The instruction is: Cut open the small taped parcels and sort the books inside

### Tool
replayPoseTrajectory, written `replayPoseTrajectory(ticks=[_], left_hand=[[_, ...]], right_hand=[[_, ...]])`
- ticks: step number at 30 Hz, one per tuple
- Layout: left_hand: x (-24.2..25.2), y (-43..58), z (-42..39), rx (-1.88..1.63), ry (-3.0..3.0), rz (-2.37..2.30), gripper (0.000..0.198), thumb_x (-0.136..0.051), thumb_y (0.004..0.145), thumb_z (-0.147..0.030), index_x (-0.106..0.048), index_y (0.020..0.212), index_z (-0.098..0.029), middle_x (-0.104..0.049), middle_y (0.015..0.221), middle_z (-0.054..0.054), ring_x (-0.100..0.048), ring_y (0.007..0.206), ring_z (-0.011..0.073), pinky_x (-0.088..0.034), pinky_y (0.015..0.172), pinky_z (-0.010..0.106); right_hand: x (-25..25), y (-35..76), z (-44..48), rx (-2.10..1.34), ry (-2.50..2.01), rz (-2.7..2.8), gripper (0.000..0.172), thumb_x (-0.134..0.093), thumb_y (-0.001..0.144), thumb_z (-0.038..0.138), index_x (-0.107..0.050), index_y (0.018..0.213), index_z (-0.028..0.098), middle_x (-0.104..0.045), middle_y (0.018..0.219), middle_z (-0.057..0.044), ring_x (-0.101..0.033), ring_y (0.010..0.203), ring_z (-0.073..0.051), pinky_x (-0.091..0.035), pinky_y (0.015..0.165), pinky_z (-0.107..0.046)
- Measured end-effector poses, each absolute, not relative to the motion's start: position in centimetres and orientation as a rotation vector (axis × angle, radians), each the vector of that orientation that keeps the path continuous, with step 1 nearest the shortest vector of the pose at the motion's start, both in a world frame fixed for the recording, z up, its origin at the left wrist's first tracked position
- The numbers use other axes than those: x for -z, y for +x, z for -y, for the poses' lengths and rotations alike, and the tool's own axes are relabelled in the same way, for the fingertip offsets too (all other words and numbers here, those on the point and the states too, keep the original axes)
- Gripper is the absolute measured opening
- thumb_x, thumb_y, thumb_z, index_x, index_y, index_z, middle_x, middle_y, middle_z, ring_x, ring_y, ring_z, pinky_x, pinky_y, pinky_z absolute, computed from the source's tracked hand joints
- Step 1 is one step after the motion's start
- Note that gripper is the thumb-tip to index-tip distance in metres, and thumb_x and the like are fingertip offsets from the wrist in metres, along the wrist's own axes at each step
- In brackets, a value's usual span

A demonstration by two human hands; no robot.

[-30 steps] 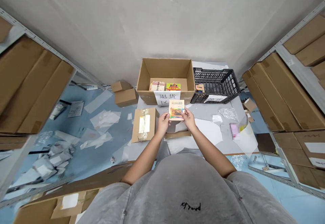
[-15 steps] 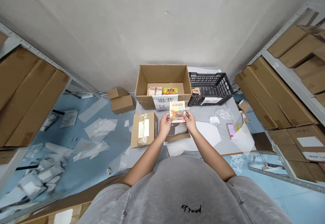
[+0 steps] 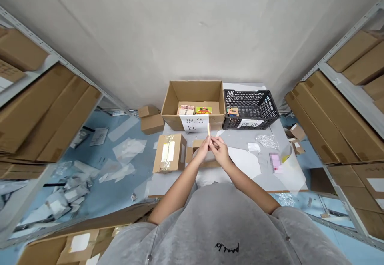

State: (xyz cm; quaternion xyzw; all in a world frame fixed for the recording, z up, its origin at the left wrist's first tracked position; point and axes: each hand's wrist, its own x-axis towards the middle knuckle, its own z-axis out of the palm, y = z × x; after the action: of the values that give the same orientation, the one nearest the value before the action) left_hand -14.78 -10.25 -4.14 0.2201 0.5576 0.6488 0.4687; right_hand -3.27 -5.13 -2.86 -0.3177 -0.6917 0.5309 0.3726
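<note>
A thin colourful booklet (image 3: pixel 209 129) is held edge-on, so only its narrow pale side shows. My left hand (image 3: pixel 204 148) is closed on its lower left side, and my right hand (image 3: pixel 219 149) is closed on it from the right. Both hands are close together above an open small cardboard box (image 3: pixel 207 161). Just beyond them stands a large open carton (image 3: pixel 195 123) with a paper sign (image 3: pixel 195 123) on its front. Inside it lie a pale pack (image 3: pixel 186 110) and a green-and-yellow pack (image 3: pixel 204 110).
Right of the carton is a black plastic crate (image 3: pixel 253 124) holding a small booklet (image 3: pixel 233 112). A taped box (image 3: pixel 169 153) stands at the table's left. Bubble wrap (image 3: pixel 267 141) and a pink item (image 3: pixel 275 163) lie on the right. Shelves of boxes flank both sides.
The booklet has turned from showing its printed face to edge-on. My hands have come closer together around it. The view has shifted slightly.
</note>
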Motion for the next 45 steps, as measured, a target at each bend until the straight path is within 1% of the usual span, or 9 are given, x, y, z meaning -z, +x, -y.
replayPoseTrajectory(ticks=[4, 7, 12, 16, 19, 25, 38, 42, 45], left_hand=[[3.3, -15.3, 11.1, -1.582, 0.390, -1.239, 0.065, -0.066, 0.097, -0.077, -0.077, 0.127, -0.021, -0.082, 0.121, 0.015, -0.075, 0.124, 0.0308, -0.063, 0.104, 0.045], [3.3, -16.0, 11.2, -1.686, 0.285, -1.314, 0.063, -0.070, 0.094, -0.076, -0.077, 0.120, -0.019, -0.083, 0.117, 0.015, -0.078, 0.118, 0.0334, -0.066, 0.097, 0.046], [3.5, -16.6, 11.0, -1.869, 0.319, -1.388, 0.067, -0.080, 0.083, -0.078, -0.075, 0.113, -0.018, -0.084, 0.111, 0.014, -0.080, 0.116, 0.0333, -0.065, 0.097, 0.045], [3.3, -16.7, 11.1, -1.909, 0.330, -1.379, 0.066, -0.083, 0.082, -0.077, -0.074, 0.110, -0.018, -0.085, 0.112, 0.013, -0.080, 0.117, 0.0325, -0.065, 0.098, 0.044], [3.1, -16.7, 11.1, -1.898, 0.265, -1.375, 0.062, -0.080, 0.088, -0.073, -0.074, 0.116, -0.018, -0.085, 0.112, 0.013, -0.081, 0.115, 0.0318, -0.067, 0.095, 0.043], [2.9, -17.0, 11.1, -1.837, 0.195, -1.382, 0.058, -0.068, 0.100, -0.066, -0.072, 0.134, -0.019, -0.085, 0.116, 0.014, -0.083, 0.109, 0.0310, -0.070, 0.087, 0.044], [2.4, -18.2, 10.4, -1.857, 0.239, -1.384, 0.053, -0.081, 0.090, -0.065, -0.077, 0.111, -0.016, -0.086, 0.113, 0.014, -0.081, 0.114, 0.0322, -0.066, 0.095, 0.042], [2.5, -18.3, 10.3, -1.814, 0.395, -1.456, 0.060, -0.090, 0.081, -0.060, -0.075, 0.121, -0.017, -0.084, 0.120, 0.014, -0.080, 0.114, 0.0318, -0.065, 0.097, 0.044], [2.4, -17.8, 10.0, -1.774, 0.453, -1.501, 0.061, -0.090, 0.083, -0.056, -0.074, 0.130, -0.021, -0.081, 0.129, 0.014, -0.076, 0.123, 0.0311, -0.063, 0.104, 0.043]], right_hand=[[2.0, -2.4, 4.2, -1.316, -0.603, 2.036, 0.046, -0.058, 0.112, 0.054, -0.074, 0.151, 0.035, -0.064, 0.152, -0.009, -0.061, 0.141, -0.029, -0.048, 0.123, -0.048], [1.9, -1.7, 2.9, -1.308, -0.523, 2.113, 0.041, -0.052, 0.115, 0.048, -0.077, 0.146, 0.038, -0.065, 0.155, -0.008, -0.057, 0.145, -0.030, -0.043, 0.127, -0.053], [2.6, -1.3, 1.4, -1.275, -0.734, 1.941, 0.044, -0.074, 0.101, 0.044, -0.079, 0.143, 0.033, -0.063, 0.156, -0.011, -0.057, 0.143, -0.032, -0.049, 0.121, -0.051], [3.7, -1.8, 1.1, -1.532, -0.831, 1.680, 0.051, -0.082, 0.088, 0.050, -0.082, 0.133, 0.027, -0.073, 0.129, -0.011, -0.069, 0.104, -0.025, -0.063, 0.093, -0.040], [4.0, -2.4, 1.5, -1.731, -0.792, 1.525, 0.058, -0.089, 0.081, 0.050, -0.080, 0.132, 0.024, -0.074, 0.112, -0.008, -0.068, 0.086, -0.019, -0.063, 0.084, -0.036], [3.2, -3.0, 2.0, -1.766, -0.788, 1.408, 0.070, -0.094, 0.076, 0.045, -0.075, 0.141, 0.027, -0.074, 0.108, -0.005, -0.070, 0.086, -0.018, -0.065, 0.086, -0.036], [3.6, -3.5, 1.5, -1.677, -0.843, 1.428, 0.065, -0.092, 0.078, 0.044, -0.077, 0.138, 0.025, -0.074, 0.107, -0.006, -0.069, 0.085, -0.018, -0.065, 0.086, -0.036], [3.7, -3.8, 1.8, -1.645, -0.847, 1.433, 0.065, -0.093, 0.079, 0.048, -0.079, 0.138, 0.025, -0.075, 0.111, -0.007, -0.068, 0.086, -0.018, -0.065, 0.087, -0.037], [3.5, -4.2, 2.8, -1.622, -0.777, 1.521, 0.055, -0.088, 0.087, 0.055, -0.082, 0.135, 0.027, -0.074, 0.118, -0.009, -0.070, 0.094, -0.021, -0.066, 0.088, -0.038]])
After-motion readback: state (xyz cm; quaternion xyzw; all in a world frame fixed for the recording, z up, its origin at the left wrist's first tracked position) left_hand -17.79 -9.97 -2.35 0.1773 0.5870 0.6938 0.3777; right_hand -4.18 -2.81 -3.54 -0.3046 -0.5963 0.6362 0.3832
